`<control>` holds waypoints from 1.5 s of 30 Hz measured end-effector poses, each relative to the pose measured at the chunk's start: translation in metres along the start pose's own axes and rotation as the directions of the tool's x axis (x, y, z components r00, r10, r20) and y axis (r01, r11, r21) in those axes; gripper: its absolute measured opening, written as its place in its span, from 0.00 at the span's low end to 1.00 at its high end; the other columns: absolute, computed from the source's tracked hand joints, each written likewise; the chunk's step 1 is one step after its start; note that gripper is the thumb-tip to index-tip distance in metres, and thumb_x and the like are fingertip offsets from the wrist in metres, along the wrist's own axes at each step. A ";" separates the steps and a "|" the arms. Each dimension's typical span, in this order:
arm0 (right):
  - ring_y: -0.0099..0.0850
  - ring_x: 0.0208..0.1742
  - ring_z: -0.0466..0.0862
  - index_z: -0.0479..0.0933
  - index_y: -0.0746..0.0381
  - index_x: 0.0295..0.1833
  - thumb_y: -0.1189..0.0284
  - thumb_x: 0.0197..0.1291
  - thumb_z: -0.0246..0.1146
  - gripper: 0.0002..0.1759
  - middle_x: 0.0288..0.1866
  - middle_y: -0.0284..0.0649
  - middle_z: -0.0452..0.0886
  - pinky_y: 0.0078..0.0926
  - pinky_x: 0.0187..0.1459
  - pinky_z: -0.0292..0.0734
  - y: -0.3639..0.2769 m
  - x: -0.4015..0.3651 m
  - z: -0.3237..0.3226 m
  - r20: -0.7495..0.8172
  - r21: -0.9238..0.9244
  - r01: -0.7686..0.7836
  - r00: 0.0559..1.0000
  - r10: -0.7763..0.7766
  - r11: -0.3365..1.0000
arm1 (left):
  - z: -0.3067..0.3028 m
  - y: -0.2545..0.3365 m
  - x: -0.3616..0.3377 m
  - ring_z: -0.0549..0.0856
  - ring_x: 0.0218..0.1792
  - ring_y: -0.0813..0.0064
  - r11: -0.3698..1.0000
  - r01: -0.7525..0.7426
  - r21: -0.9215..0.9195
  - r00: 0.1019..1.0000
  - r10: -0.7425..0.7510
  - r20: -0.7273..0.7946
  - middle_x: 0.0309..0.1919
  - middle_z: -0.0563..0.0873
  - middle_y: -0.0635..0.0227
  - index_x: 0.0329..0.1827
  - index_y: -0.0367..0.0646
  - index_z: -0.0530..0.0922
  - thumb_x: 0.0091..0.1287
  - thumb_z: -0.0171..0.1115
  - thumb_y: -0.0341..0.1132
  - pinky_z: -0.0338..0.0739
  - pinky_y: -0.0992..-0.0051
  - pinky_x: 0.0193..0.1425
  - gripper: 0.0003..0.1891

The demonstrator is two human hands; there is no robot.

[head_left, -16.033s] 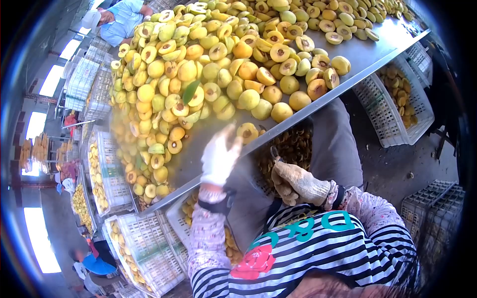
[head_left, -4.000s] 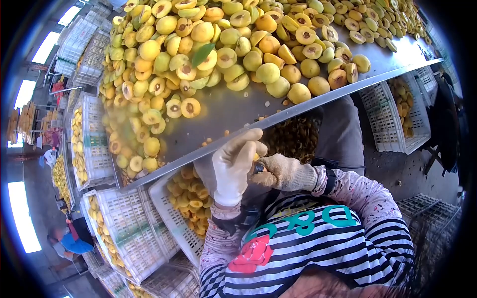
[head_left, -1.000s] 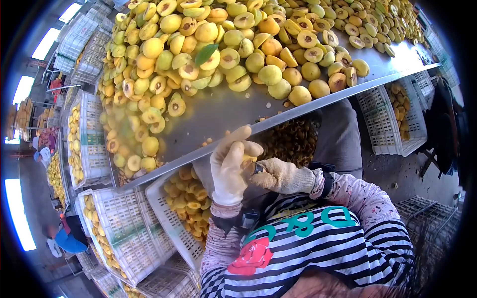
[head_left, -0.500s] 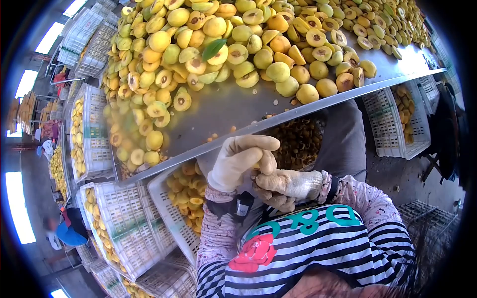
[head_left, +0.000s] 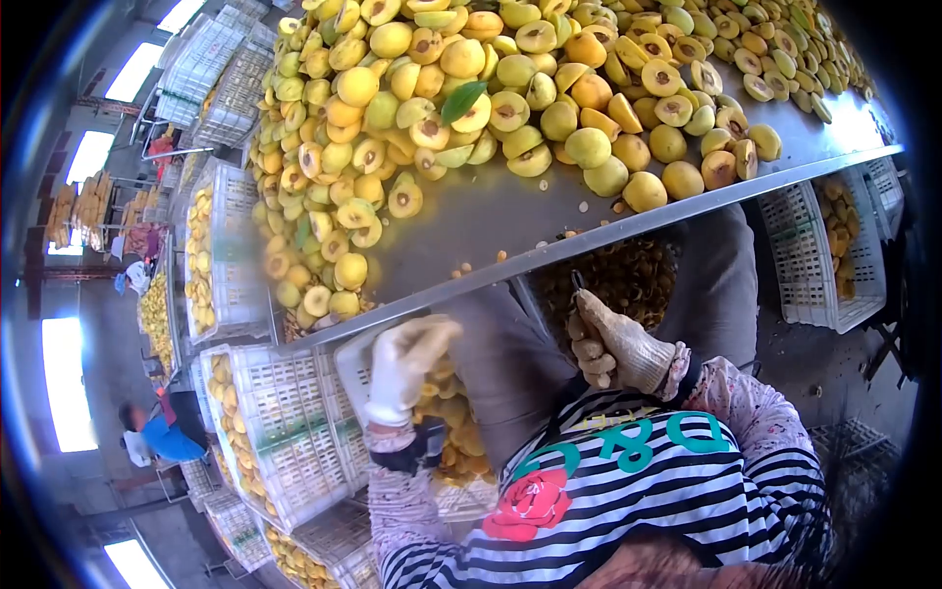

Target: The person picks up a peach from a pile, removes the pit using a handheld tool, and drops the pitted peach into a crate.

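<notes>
My left hand [head_left: 404, 368], in a white glove, is over a crate [head_left: 355, 365] of yellow fruit halves [head_left: 453, 432] beside my leg. Motion smears its fingers, so whether they hold anything is hidden. My right hand [head_left: 623, 342], in a stained knit glove, is closed around a small pitting tool. Only the tool's dark metal loop [head_left: 577, 281] shows past the thumb; its handle is inside the fist. Below this hand, between my knees, lies a heap of brown pits or scraps [head_left: 628, 280]. Halved yellow stone fruit [head_left: 510, 111] are piled on the metal table [head_left: 471, 221] ahead.
The table's raised metal edge [head_left: 589, 240] crosses in front of my knees. Fruit-filled plastic crates stand at left [head_left: 294, 422] and right [head_left: 819, 255]. A green leaf [head_left: 463, 101] lies on the pile. Another person [head_left: 167, 432] in blue is at far left.
My hands were together in front of my chest and have come apart. The left moved left and down over the crate; the right turned forward, showing the tool's loop. The view shifted slightly.
</notes>
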State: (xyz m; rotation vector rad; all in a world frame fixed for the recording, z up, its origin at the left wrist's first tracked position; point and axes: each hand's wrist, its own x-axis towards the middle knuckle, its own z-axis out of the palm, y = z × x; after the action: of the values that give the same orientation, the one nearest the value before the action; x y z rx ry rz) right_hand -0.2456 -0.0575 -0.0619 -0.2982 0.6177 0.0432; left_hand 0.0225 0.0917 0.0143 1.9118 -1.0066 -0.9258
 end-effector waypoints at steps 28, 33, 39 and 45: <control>0.22 0.22 0.71 0.77 0.61 0.47 0.49 0.75 0.55 0.23 0.24 0.30 0.73 0.24 0.23 0.66 -0.004 -0.006 0.039 0.035 -0.609 0.101 0.994 -0.101 0.787 | 0.128 0.022 0.037 0.86 0.48 0.64 0.397 -0.037 -0.917 0.999 0.004 -0.039 0.47 0.85 0.60 0.50 0.39 0.79 0.74 0.57 0.38 0.85 0.63 0.55 0.12; 0.32 0.34 0.82 0.80 0.65 0.49 0.46 0.74 0.55 0.29 0.33 0.39 0.82 0.32 0.42 0.78 0.000 -0.009 0.049 -0.131 -0.793 0.054 0.958 -0.256 0.606 | 0.141 0.025 0.034 0.86 0.48 0.64 0.373 -0.054 -0.926 0.987 -0.118 -0.106 0.47 0.85 0.60 0.49 0.37 0.80 0.81 0.51 0.44 0.85 0.60 0.56 0.17; 0.29 0.28 0.79 0.79 0.64 0.39 0.46 0.74 0.55 0.29 0.25 0.36 0.79 0.29 0.32 0.75 0.002 0.000 0.045 -0.164 -0.773 -0.004 0.967 -0.194 0.635 | 0.140 0.030 0.033 0.86 0.46 0.63 0.355 -0.025 -0.935 0.973 -0.205 -0.104 0.45 0.85 0.59 0.46 0.38 0.79 0.80 0.52 0.43 0.85 0.60 0.55 0.16; 0.24 0.23 0.74 0.78 0.64 0.38 0.48 0.77 0.53 0.28 0.24 0.31 0.75 0.23 0.27 0.70 0.001 0.008 0.031 0.176 -0.696 0.236 0.972 -0.158 0.678 | 0.130 0.038 0.028 0.86 0.44 0.66 0.661 -0.262 -0.703 0.957 0.086 -0.276 0.45 0.87 0.58 0.43 0.36 0.82 0.80 0.50 0.40 0.81 0.66 0.57 0.16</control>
State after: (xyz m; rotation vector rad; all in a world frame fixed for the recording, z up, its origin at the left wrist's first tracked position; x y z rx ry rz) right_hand -0.2215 -0.0479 -0.0429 -1.1257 0.4371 0.0900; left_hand -0.0880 0.0142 -0.0170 1.1610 -0.5336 -0.8096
